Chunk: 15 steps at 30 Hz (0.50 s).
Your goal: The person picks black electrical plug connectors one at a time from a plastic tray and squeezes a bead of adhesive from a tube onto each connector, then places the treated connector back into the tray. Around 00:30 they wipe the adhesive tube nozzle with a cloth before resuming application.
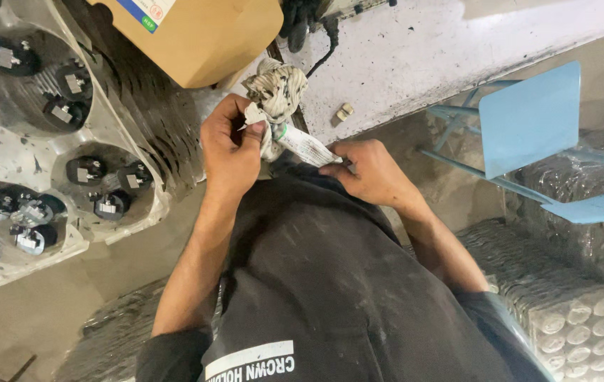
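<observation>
Working a crumpled patterned wrap (275, 90) loose at chest height: left hand (231, 152) pinching its lower edge shut, right hand (369, 173) curled closed on the white tube end (309, 147) (contents hidden); next needing steady opposed pulling

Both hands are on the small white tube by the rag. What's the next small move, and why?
Probably twist the cap end: the left hand pinches the tube top beside the rag, while the right hand steadies its lower end.
</observation>
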Each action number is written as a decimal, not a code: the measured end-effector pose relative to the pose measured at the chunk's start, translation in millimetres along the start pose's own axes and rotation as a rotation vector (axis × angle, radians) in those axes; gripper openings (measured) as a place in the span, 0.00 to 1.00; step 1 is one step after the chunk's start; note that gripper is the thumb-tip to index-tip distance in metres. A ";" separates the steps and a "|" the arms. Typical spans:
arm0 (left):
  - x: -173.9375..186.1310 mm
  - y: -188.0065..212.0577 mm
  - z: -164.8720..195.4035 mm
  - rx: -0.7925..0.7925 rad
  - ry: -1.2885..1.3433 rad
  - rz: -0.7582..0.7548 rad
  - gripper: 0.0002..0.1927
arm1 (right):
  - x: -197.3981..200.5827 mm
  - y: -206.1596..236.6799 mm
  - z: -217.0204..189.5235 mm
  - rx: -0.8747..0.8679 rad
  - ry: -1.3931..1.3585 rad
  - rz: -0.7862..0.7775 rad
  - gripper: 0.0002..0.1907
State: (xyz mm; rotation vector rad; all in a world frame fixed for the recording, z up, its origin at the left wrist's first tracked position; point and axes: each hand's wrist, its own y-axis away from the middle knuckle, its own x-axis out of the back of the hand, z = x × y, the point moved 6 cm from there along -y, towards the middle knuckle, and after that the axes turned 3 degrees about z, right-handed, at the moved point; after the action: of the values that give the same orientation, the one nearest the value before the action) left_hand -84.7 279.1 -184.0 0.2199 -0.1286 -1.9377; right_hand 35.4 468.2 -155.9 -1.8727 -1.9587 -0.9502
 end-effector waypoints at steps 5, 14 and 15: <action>9.3 -2.5 12.2 -0.031 -0.022 0.018 0.09 | -7.8 -1.1 -6.1 0.043 -0.225 -0.072 0.11; 15.6 5.6 22.0 -0.053 -0.038 0.040 0.08 | -32.7 4.0 -4.1 0.022 -0.257 -0.148 0.09; 16.9 5.8 22.6 -0.049 -0.028 0.044 0.07 | -35.6 4.0 -1.6 -0.019 -0.301 -0.133 0.09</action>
State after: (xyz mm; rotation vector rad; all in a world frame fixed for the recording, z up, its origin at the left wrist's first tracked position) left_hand -90.3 261.0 -162.3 0.1565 -0.1033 -1.8986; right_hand 43.5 439.0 -175.1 -2.0155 -2.2773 -0.7588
